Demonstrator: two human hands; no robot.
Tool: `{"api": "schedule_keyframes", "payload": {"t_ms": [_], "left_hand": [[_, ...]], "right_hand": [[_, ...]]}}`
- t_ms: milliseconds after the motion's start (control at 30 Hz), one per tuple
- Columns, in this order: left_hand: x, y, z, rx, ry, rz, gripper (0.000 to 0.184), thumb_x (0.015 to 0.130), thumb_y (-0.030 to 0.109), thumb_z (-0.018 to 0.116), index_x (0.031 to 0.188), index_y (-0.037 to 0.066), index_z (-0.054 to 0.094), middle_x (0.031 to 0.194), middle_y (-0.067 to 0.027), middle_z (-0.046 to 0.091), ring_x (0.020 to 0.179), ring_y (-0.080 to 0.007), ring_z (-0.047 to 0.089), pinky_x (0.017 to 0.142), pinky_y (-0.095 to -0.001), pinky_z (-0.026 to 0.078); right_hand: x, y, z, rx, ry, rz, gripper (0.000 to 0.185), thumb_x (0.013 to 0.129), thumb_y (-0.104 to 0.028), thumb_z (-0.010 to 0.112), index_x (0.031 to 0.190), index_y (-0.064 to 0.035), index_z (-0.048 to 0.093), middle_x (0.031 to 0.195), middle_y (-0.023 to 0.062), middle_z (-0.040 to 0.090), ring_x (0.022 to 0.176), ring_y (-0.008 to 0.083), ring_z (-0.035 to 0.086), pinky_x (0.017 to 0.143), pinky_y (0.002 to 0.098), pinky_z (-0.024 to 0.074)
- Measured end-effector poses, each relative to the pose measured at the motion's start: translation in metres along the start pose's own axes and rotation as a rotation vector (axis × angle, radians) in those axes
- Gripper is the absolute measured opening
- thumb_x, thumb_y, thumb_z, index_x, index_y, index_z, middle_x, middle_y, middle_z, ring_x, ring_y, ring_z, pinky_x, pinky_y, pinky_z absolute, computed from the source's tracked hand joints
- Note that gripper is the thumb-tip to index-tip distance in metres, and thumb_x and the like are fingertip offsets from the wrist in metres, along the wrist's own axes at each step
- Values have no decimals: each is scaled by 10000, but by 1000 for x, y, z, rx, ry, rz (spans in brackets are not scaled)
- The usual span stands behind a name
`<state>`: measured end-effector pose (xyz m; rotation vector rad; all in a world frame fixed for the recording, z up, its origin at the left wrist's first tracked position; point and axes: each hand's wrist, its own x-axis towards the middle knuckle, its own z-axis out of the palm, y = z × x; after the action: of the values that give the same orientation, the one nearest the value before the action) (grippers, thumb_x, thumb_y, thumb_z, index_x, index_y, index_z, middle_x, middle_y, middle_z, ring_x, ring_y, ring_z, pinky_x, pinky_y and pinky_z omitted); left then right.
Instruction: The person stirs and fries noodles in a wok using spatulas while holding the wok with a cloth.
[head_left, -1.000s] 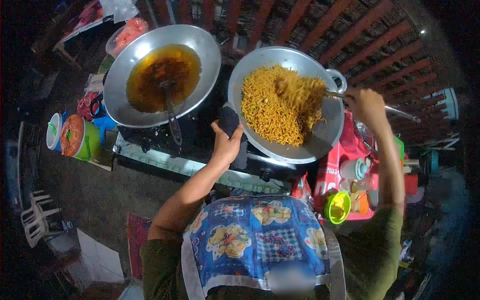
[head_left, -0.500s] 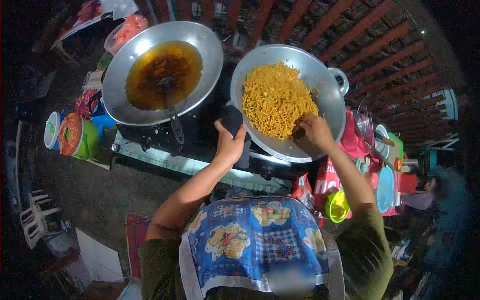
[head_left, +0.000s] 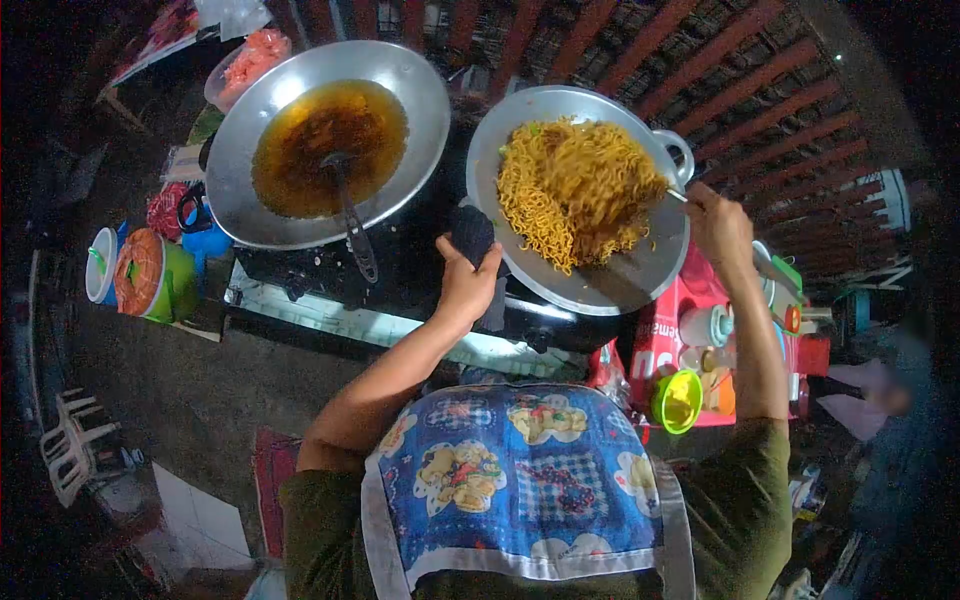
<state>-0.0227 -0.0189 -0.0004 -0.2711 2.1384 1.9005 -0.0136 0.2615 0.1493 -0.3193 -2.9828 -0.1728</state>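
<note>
A metal wok [head_left: 620,285] of yellow noodles [head_left: 535,205] sits in front of me. My left hand [head_left: 470,285] is closed around a dark cloth [head_left: 472,235] at the wok's near-left rim; the cloth covers whatever part lies beneath. At the wok's right side, my right hand [head_left: 720,225] grips a metal cooking utensil [head_left: 677,195] by its handle. Its working end is hidden among noodles that are heaped and blurred with motion. To the left, a second wok [head_left: 425,130] contains brown-orange liquid [head_left: 290,160], with a slotted turner [head_left: 355,225] resting in it.
Beneath the woks is a dark stove [head_left: 400,265]. On the right, a red-covered table [head_left: 650,350] bears a lime-green cup [head_left: 678,402] and several containers. Green and white buckets [head_left: 178,285] stand at left, near a white plastic chair [head_left: 75,445]. A person [head_left: 865,390] is far right.
My right hand has moved up and right, from the wok's near side to its right rim. The noodles have been pushed up and rightward. My left hand stays at the cloth.
</note>
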Motion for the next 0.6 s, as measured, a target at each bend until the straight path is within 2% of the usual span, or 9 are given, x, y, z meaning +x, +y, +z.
{"api": "schedule_keyframes", "payload": {"t_ms": [100, 167, 233, 300, 367, 400, 433, 500, 600], "left_hand": [[-3, 3, -3, -8, -25, -8, 656, 808, 285, 591, 1210, -26, 176, 1096, -262, 445, 1030, -317, 480, 868, -361, 367], [-1, -8, -6, -56, -84, 5, 692, 816, 306, 585, 1244, -21, 152, 1129, -222, 436, 1051, -279, 459, 887, -339, 361], [-4, -11, -13, -101, -142, 17, 727, 823, 327, 579, 1278, -17, 127, 1162, -182, 427, 1072, -241, 438, 905, -317, 354], [-11, -8, -22, -166, -151, 4, 645, 823, 330, 588, 1234, 34, 190, 1098, -121, 441, 1012, -195, 450, 865, -303, 372], [-12, -9, -36, -182, -194, -15, 658, 820, 330, 596, 1244, 43, 183, 1094, -109, 447, 1014, -187, 450, 864, -303, 375], [-14, -6, -44, -202, -230, -38, 672, 817, 330, 604, 1254, 53, 176, 1090, -96, 454, 1015, -180, 451, 863, -303, 378], [-16, -1, -53, -196, -235, -36, 672, 817, 330, 604, 1254, 53, 176, 1090, -96, 454, 1015, -180, 451, 863, -303, 378], [-22, 11, -73, -255, -401, -132, 639, 823, 334, 593, 1227, 64, 179, 1107, -128, 429, 1030, -197, 437, 843, -328, 389], [-32, 26, -94, -358, -534, -223, 630, 832, 317, 589, 1236, 96, 160, 1105, -111, 420, 1023, -162, 446, 821, -304, 424]], "right_hand": [[-1, -4, -15, -152, 147, -110, 159, 788, -223, 528, 913, -139, 577, 754, 172, 608, 688, 336, 606, 563, 434, 465], [-3, -7, -7, -201, 216, -159, 159, 786, -176, 517, 930, -139, 576, 739, 140, 591, 676, 306, 601, 544, 414, 463], [-5, -8, 14, -294, 405, -281, 151, 778, -126, 506, 908, -124, 583, 755, 96, 558, 708, 263, 588, 564, 381, 474], [-15, -13, 43, -273, 404, -265, 187, 763, -84, 492, 925, -124, 576, 763, 65, 530, 746, 232, 572, 585, 358, 476], [-26, -19, 69, -101, 255, -157, 362, 666, 32, 487, 999, -91, 553, 925, 109, 561, 789, 307, 576, 667, 400, 470], [-32, -28, 75, -152, 295, -115, 211, 729, -76, 499, 934, -123, 517, 798, 67, 550, 767, 251, 577, 613, 359, 470], [-34, -30, 81, -150, 295, -107, 211, 729, -76, 499, 934, -123, 517, 798, 67, 550, 767, 251, 577, 613, 359, 470], [-44, -33, 94, -117, 236, -43, 193, 709, -80, 514, 897, -115, 493, 818, 80, 563, 770, 271, 580, 637, 380, 461], [-45, -30, 113, -96, 146, 74, 235, 678, -81, 544, 905, -107, 492, 844, 97, 573, 793, 288, 584, 654, 393, 455]]}}
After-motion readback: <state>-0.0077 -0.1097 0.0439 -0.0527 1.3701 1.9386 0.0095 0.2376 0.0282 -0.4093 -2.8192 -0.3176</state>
